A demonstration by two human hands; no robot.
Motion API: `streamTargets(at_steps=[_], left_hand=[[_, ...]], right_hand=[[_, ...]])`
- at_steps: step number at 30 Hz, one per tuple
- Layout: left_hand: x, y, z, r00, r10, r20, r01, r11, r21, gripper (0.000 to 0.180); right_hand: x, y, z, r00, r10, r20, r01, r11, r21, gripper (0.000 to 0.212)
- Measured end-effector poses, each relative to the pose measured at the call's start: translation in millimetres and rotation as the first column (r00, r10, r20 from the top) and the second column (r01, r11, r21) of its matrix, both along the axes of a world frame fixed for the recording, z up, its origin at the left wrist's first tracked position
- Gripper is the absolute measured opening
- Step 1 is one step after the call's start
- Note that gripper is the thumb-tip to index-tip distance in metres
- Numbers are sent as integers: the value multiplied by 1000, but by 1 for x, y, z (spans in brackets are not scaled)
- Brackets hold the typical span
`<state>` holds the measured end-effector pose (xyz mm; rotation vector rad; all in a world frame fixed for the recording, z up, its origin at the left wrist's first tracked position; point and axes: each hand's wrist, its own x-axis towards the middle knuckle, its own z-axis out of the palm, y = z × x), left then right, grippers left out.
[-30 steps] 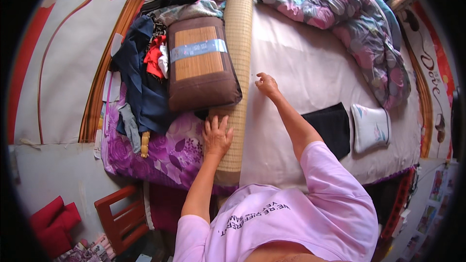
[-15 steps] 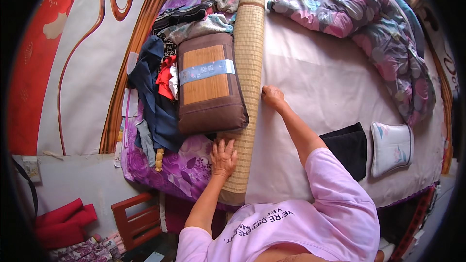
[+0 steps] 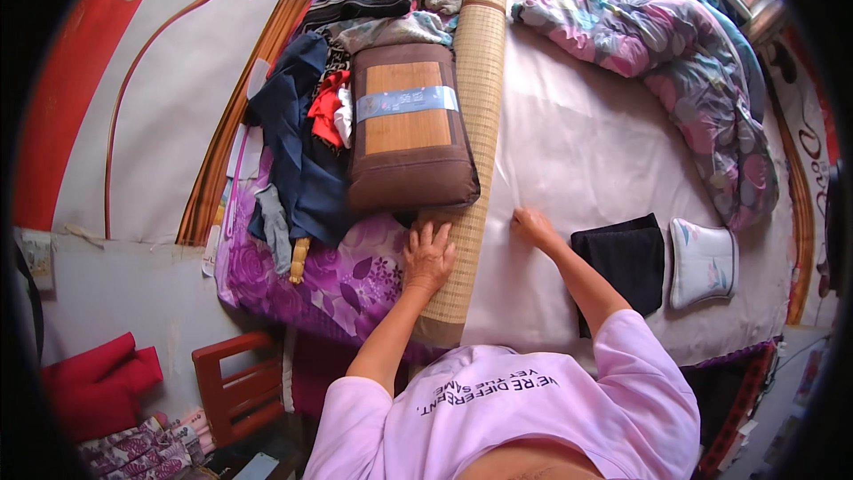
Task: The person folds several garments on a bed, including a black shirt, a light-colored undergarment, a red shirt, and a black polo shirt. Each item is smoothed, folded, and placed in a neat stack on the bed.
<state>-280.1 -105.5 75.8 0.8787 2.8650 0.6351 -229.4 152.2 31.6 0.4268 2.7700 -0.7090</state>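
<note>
My left hand (image 3: 430,255) lies open, fingers spread, on the near part of a rolled straw mat (image 3: 480,98). Just beyond its fingertips is a brown pillow (image 3: 413,180) with a tan woven panel and a blue paper band (image 3: 404,100). On the pale pink bed sheet (image 3: 560,142), right of the mat, rests my right hand (image 3: 531,226). Its fingers are curled closed against the cloth, and whatever they may pinch is hidden. Folded black cloth (image 3: 619,267) lies to the right of that forearm.
A small white pillow (image 3: 704,262) sits at the right, below a bunched floral quilt (image 3: 653,49). Clothes, including a navy garment (image 3: 298,142) and a red one (image 3: 329,111), pile up on purple floral bedding (image 3: 355,271). A red-brown wooden chair (image 3: 235,387) stands off the bed's near left.
My right hand has come nearer to me along the sheet, still closed. My left hand keeps its place on the mat. The whole view has shifted a little.
</note>
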Motion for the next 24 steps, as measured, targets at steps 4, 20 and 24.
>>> streamTargets(at_steps=[4,20,24], left_hand=[[0,-4,1,1000,7,-9,-7,999,34,42],[-104,-42,45,988,147,-52,-70,716,695,17],[-180,-71,-3,953,257,160,-299,714,633,28]], right_hand=[[55,-28,13,994,63,91,-56,996,-73,16],[-81,-21,76,899,-436,28,307,584,-751,33],[-133,-35,81,852,-524,2,321,519,-792,36]])
